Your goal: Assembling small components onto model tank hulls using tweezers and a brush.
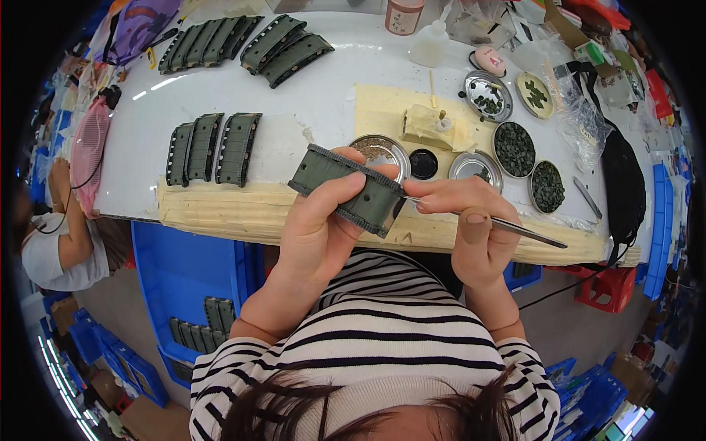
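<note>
My left hand [312,228] is closed on a dark green curved plate [346,187] with ridged, toothed edges and small holes, held tilted above the table's near edge. Its thumb presses on the green face, while the other fingers are partly hidden behind. My right hand [482,239] grips metal tweezers [533,234]. Their tips meet the plate's right end; whether anything sits between them is too small to tell. Just beyond my hands are a metal dish [403,156] of small brownish bits and a black round pot [423,163].
Similar green plates [202,151] lie at the left and far left. Round tins of dark green pieces [514,149] stand at the right, near another pair of tweezers [587,198]. A blue bin [184,272] sits below left. Another person's arm [68,228] shows at the left edge.
</note>
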`<state>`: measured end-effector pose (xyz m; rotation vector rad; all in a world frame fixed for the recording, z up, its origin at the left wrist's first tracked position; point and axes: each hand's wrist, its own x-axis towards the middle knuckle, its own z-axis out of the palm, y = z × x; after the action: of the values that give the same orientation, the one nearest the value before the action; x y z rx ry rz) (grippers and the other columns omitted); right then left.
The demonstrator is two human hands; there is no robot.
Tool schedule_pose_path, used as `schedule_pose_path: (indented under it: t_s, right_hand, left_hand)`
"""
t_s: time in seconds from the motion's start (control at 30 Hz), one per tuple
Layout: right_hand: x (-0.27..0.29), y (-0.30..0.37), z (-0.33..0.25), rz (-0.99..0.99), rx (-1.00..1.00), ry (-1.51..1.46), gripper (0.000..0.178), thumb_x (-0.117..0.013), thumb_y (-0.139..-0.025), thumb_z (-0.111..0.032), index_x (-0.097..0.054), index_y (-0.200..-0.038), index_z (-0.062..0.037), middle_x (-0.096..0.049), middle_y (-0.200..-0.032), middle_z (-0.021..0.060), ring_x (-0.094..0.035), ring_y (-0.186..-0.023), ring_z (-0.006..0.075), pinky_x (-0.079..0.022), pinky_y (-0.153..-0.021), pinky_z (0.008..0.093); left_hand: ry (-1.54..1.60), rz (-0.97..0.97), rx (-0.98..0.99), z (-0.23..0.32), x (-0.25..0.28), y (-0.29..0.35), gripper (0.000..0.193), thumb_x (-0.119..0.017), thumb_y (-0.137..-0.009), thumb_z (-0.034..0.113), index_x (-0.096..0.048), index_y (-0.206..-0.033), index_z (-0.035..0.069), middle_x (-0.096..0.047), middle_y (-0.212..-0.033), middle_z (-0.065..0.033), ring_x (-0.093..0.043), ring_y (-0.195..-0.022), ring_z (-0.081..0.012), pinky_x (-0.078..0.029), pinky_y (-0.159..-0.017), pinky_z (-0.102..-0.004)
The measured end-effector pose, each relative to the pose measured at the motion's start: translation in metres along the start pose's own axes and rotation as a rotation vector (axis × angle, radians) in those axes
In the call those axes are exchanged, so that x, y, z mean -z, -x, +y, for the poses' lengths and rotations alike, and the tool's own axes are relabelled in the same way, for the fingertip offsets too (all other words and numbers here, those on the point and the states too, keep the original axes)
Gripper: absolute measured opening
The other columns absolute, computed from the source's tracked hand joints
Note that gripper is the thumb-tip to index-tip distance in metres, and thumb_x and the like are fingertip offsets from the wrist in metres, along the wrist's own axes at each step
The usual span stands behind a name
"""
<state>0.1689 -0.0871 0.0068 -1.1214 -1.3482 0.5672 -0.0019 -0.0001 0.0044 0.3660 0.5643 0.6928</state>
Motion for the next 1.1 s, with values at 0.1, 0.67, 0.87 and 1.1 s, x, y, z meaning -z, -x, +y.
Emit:
schedule_pose_path:
  t_s: [0.1, 0.67, 0.87, 1.1]
  right_hand:
    - [-0.0003, 0.0, -0.0008, -0.005, -0.003, 0.011, 0.017, -0.053, -0.091, -0.007, -0.068, -0.093, 0.0011, -0.07, -0.097, 0.0134, -0.063, -0.08, 0.0186, -0.049, -0.074, 0.0281]
    - [-0.0028, -0.0021, -0.0007, -0.025, 0.057, 0.126, 0.013, -0.059, -0.087, -0.004, -0.068, -0.093, 0.0022, -0.07, -0.097, 0.0141, -0.066, -0.078, 0.0216, -0.052, -0.069, 0.0285]
    - [-0.0031, -0.0022, -0.0024, -0.038, 0.085, 0.179, 0.012, -0.061, -0.084, -0.002, -0.068, -0.093, 0.003, -0.069, -0.099, 0.0158, -0.067, -0.079, 0.0239, -0.053, -0.071, 0.0291]
    - [-0.0055, -0.0029, -0.0069, -0.038, 0.033, 0.21, 0.022, -0.053, -0.091, -0.012, -0.066, -0.089, 0.0047, -0.069, -0.093, 0.0191, -0.067, -0.084, 0.0264, -0.052, -0.075, 0.0317]
  left_hand:
    - [-0.02, 0.014, -0.009, -0.0001, -0.0006, 0.0005, 0.027, -0.056, -0.089, 0.008, -0.048, -0.115, 0.006, -0.062, -0.11, -0.02, -0.064, -0.099, -0.0249, -0.056, -0.08, -0.0345]
    - [-0.037, 0.065, -0.024, 0.0, -0.0039, 0.0016, 0.026, -0.056, -0.089, 0.008, -0.048, -0.114, 0.006, -0.062, -0.11, -0.0198, -0.064, -0.098, -0.0242, -0.057, -0.079, -0.0343]
    - [-0.027, 0.076, -0.032, -0.0029, -0.0035, 0.0013, 0.025, -0.056, -0.089, 0.008, -0.049, -0.113, 0.007, -0.062, -0.11, -0.0195, -0.064, -0.098, -0.023, -0.056, -0.079, -0.0339]
    - [-0.023, 0.066, -0.045, -0.0055, -0.0023, -0.0006, 0.024, -0.056, -0.089, 0.008, -0.049, -0.112, 0.007, -0.062, -0.11, -0.0197, -0.064, -0.098, -0.0224, -0.056, -0.079, -0.0335]
